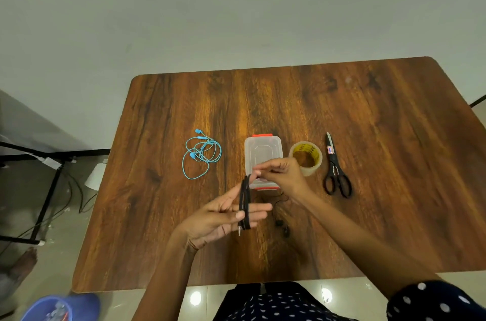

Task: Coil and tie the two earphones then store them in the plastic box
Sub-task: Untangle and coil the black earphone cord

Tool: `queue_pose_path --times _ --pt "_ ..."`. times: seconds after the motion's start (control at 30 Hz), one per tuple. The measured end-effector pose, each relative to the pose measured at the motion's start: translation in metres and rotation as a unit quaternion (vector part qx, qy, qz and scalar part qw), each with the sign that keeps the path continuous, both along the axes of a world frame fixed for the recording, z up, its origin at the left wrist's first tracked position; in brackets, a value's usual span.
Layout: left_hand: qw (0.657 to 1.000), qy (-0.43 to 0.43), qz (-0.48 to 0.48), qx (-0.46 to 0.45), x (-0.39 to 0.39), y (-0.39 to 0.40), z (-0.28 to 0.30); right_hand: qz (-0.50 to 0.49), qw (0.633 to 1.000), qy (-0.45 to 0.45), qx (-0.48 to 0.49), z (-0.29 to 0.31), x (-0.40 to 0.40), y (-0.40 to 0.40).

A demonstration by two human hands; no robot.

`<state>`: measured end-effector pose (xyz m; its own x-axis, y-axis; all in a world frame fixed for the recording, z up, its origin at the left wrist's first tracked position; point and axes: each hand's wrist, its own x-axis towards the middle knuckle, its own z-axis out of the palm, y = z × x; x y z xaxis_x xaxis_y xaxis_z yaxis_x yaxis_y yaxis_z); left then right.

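Black earphone: cable wrapped in several loops into a narrow elongated bundle around the left hand, long axis running roughly near-to-far across the palm, tilted slightly, far end of the loop up by the fingertips at the box's near-left corner, near end down at the heel of the palm with the metal jack poking out toward the person. Left hand is palm-up, fingers mostly straight and spread as a former for the coil, thumb laid across the loops pinning them. Loose tail of the same cable runs from the far end of the bundle to the right hand, which pinches it between thumb and fingertips, other fingers curled, held above the near half of the plastic box. More slack droops to the table behind the right wrist; the two black earbuds lie on the wood just right of the left hand. Plastic box is clear with orange latches at far and near ends, long axis near-to-far, centre of table; can't tell whether the lid is on. Blue earphone lies uncoiled in a loose tangle left of the box, well apart from it, buds at the far and middle part of the tangle. Tape roll sits just right of the box, partly hidden by the right hand. Scissors right of the tape, blades closed, tips pointing away, handles toward the person.
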<state>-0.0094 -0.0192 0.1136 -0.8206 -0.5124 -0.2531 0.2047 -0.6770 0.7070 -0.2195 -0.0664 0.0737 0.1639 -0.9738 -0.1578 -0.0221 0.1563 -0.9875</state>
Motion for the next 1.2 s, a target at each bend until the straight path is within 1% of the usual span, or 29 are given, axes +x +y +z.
queue_pose_path --times 0.1,0.13,0.17,0.23,0.33,0.43,0.5,0.63,0.7,0.8,0.87,0.9,0.97,1.03,1.13,1.2 --pt "0.997 0.006 0.067 0.029 -0.002 -0.005 -0.001 -0.02 0.998 -0.036 0.045 -0.01 0.013 0.018" --pt "0.995 0.007 0.089 0.038 -0.003 -0.007 -0.001 -0.03 0.998 -0.025 0.057 -0.012 0.018 0.023" --pt "0.993 0.007 0.11 0.044 -0.004 -0.008 -0.001 -0.038 0.998 0.002 0.057 -0.014 0.022 0.028" --pt "0.985 0.009 0.159 0.06 -0.004 -0.013 -0.001 -0.024 0.997 0.077 0.016 -0.016 0.029 0.037" --pt "0.971 0.009 0.22 0.095 -0.005 -0.02 -0.004 0.016 0.99 0.131 -0.04 -0.007 0.034 0.046" --pt "0.967 -0.021 0.239 0.088 -0.007 -0.023 -0.01 0.069 0.979 0.18 -0.061 -0.001 0.034 0.045" --pt "0.966 -0.026 0.245 0.082 -0.008 -0.024 -0.014 0.103 0.968 0.217 -0.071 0.003 0.032 0.044" --pt "0.956 -0.069 0.276 0.065 -0.009 -0.028 -0.021 0.154 0.944 0.272 -0.105 0.015 0.027 0.043" --pt "0.958 -0.119 0.26 0.036 -0.01 -0.028 -0.023 0.177 0.921 0.324 -0.122 0.021 0.023 0.04" --pt "0.953 -0.217 0.21 -0.026 -0.014 -0.023 -0.023 0.217 0.878 0.397 -0.157 0.03 0.013 0.031" --pt "0.953 -0.248 0.165 -0.055 -0.017 -0.02 -0.02 0.248 0.858 0.416 -0.171 0.037 0.006 0.023" --pt "0.957 -0.246 0.141 -0.068 -0.019 -0.018 -0.017 0.264 0.853 0.416 -0.171 0.042 0.003 0.018" --pt "0.964 -0.232 0.088 -0.092 -0.022 -0.015 -0.01 0.301 0.853 0.395 -0.161 0.05 -0.004 0.006" --pt "0.969 -0.222 0.047 -0.096 -0.023 -0.011 -0.005 0.327 0.856 0.372 -0.151 0.055 -0.01 -0.007" --pt "0.975 -0.205 0.002 -0.081 -0.02 -0.007 -0.003 0.322 0.886 0.305 -0.135 0.063 -0.018 -0.02" --pt "0.981 -0.177 -0.024 -0.078 -0.018 -0.006 -0.001 0.308 0.905 0.261 -0.132 0.063 -0.021 -0.025"
